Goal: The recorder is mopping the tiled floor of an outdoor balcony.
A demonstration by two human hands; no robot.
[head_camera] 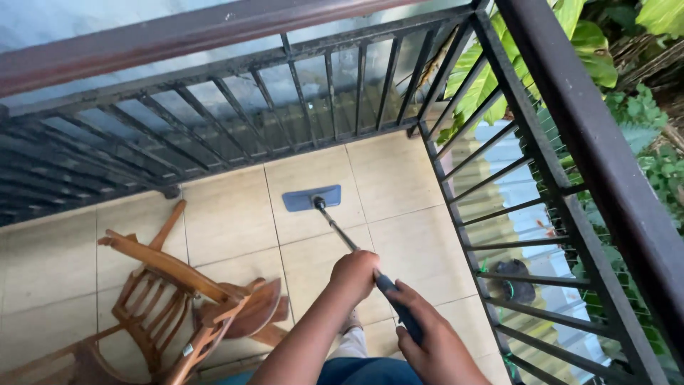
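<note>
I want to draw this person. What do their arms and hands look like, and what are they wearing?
Both arms are bare, with no sleeves in view. The left hand and the right hand wear no gloves; I can spot no rings or watch. Below them show blue trousers, probably jeans.

Wooden chair [178,299] on tiled floor [399,185], dark metal railing [299,93]
</note>
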